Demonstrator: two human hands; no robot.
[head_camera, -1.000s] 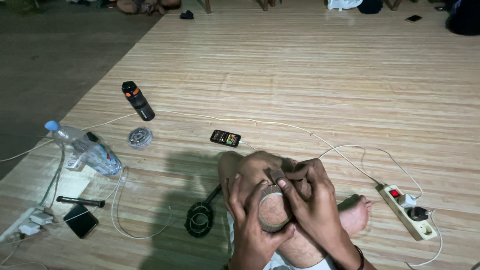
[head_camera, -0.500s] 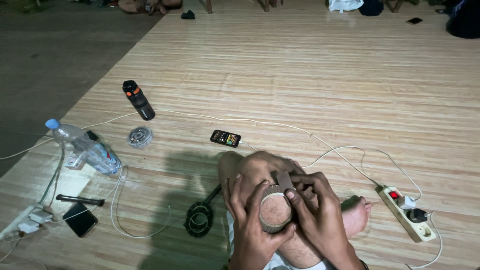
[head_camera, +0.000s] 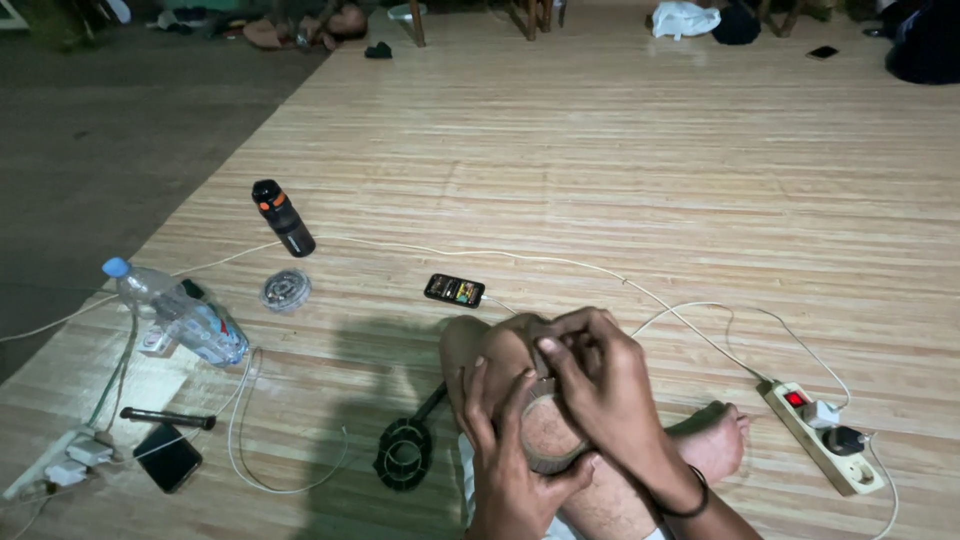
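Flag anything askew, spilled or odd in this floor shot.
Nothing spilled or broken. The plastic bottle and the dark flask both lie on their sides on the wooden floor. White cables trail loose across it to the power strip. Both hands, left and right, hold a tape roll on the knee.
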